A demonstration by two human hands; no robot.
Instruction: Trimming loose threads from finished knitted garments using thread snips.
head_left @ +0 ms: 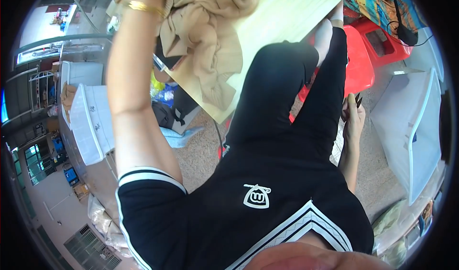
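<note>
Tan cloth [203, 38] is heaped on the counter [275, 19], probably soft, floppy and pretty light; I'd grab a thick fold. The right hand [354, 118] grips what look like dark snips [359, 101]; the left hand's past the top edge, can't tell.

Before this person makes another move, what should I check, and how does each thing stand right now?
1. Right hand has hold of the small dark pointed tool: ok.
2. Tool apart from the brown cloth: ok, it is low beside the right leg.
3. Cloth supported by the pale table: ok.
4. Cloth spread flat: not ok, it lies bunched in folds.
5. Left hand's grip: cannot tell, the hand is beyond the picture's top edge.
</note>
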